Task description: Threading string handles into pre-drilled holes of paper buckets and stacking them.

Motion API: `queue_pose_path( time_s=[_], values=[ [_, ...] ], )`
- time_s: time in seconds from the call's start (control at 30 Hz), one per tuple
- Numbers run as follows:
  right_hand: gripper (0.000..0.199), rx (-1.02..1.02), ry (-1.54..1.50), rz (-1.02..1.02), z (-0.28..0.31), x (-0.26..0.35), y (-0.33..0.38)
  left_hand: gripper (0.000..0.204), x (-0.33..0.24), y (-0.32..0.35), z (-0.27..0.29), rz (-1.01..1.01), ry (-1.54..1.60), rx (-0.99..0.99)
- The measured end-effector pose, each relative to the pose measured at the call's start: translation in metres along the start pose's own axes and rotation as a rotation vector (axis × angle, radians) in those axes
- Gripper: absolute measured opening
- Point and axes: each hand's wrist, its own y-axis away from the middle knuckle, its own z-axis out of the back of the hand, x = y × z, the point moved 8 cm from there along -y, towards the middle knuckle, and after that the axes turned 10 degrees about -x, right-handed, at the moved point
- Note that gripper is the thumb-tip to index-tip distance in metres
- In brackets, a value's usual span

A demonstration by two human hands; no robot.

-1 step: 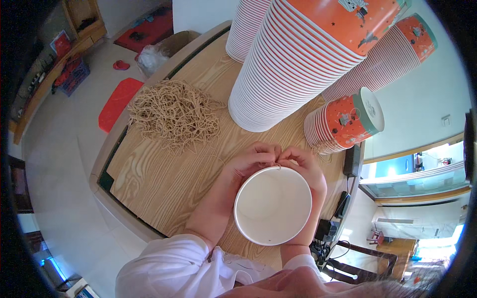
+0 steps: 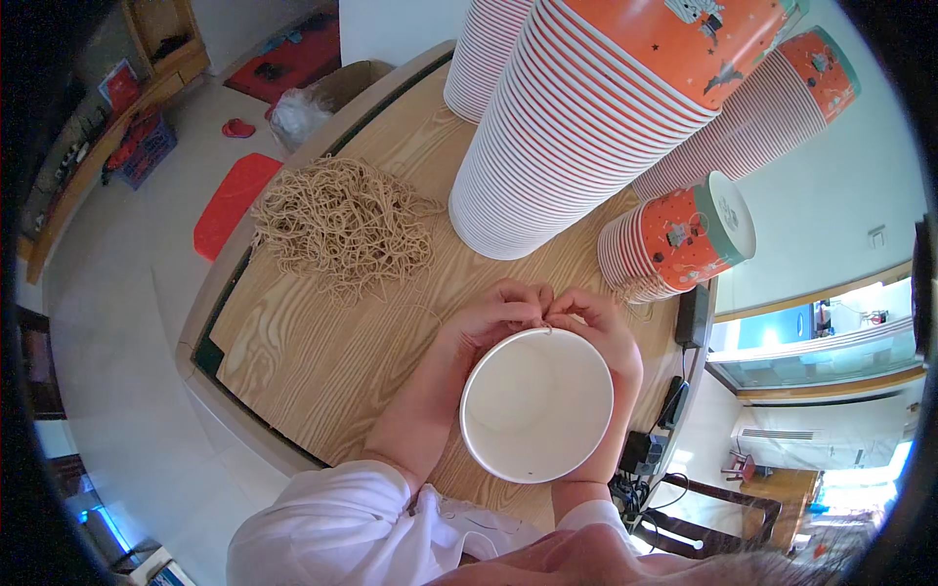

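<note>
Left hand (image 2: 513, 305) — fingers bent and pressed together at the cup's far edge, seemingly pinching twine (image 2: 548, 330). Right hand (image 2: 591, 317) — curled along the cup's right side, fingertips likewise pinched, facing the left; exact grip hidden.

Head view, contents: one white-lined paper cup (image 2: 537, 405), mouth toward the wearer, on the near side of both hands. One tangled twine pile (image 2: 342, 225), beyond and left of the left hand, on the tabletop (image 2: 293, 371). One tall cup stack (image 2: 576, 137), beyond both hands. One short cup stack (image 2: 674, 239), right of and beyond the right hand.

Change since the preceding picture: none distinct; the handling remains, by all appearances, at the rim.
</note>
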Motion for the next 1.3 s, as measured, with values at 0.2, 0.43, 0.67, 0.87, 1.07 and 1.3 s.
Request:
queue_pose_path(
  time_s=[0.2,0.43,0.67,0.87,1.07,1.3],
  values=[
    [0.007,-0.017,-0.042,-0.055,0.003,-0.008,0.002,0.019,-0.006,0.004,-0.010,-0.021,0.062,0.033],
    [0.010,-0.090,0.071,0.023,0.018,-0.013,0.001,0.019,-0.003,0.004,-0.004,0.200,-0.140,-0.175],
    [0.006,-0.229,0.186,0.014,0.038,0.000,0.015,0.027,-0.003,0.001,0.001,0.190,-0.217,-0.188],
    [0.007,-0.337,0.319,0.119,0.038,0.016,0.021,0.029,0.002,-0.002,0.008,0.178,-0.319,-0.195],
    [0.010,-0.392,0.395,0.165,0.033,0.022,0.018,0.026,0.006,-0.003,0.009,0.210,-0.350,-0.204],
    [0.008,-0.332,0.318,0.122,0.027,0.012,0.010,0.020,0.005,-0.005,0.013,0.166,-0.244,-0.178]
  ],
)
